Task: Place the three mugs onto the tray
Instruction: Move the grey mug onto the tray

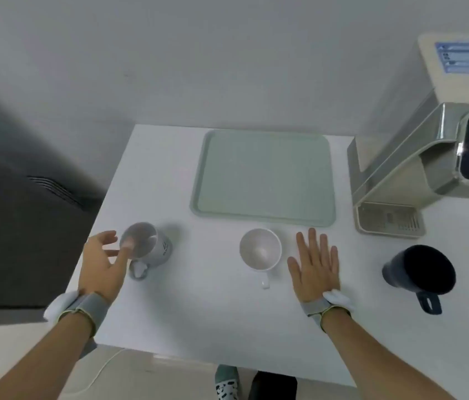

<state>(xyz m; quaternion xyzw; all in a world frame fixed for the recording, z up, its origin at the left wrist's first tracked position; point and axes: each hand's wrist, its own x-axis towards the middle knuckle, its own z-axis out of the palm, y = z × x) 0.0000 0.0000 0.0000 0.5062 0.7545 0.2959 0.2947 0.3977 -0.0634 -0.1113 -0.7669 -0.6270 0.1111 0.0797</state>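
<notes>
Left hand [103, 262] beside grey mug [148, 246], fingers spread and curved toward rim, thumb tip at rim; grip not closed. Right hand [315, 265] flat, palm down, fingers extended and slightly fanned, just right of white mug [260, 249], not touching. Dark mug [419, 269] far right, near dispenser [418, 168]. All three mugs on white table [204, 307], before pale green tray [265, 176].

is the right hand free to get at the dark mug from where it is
Probably yes. The right hand lies open and flat on the table, holding nothing, and the dark mug stands to its right with only bare tabletop between them.
</notes>
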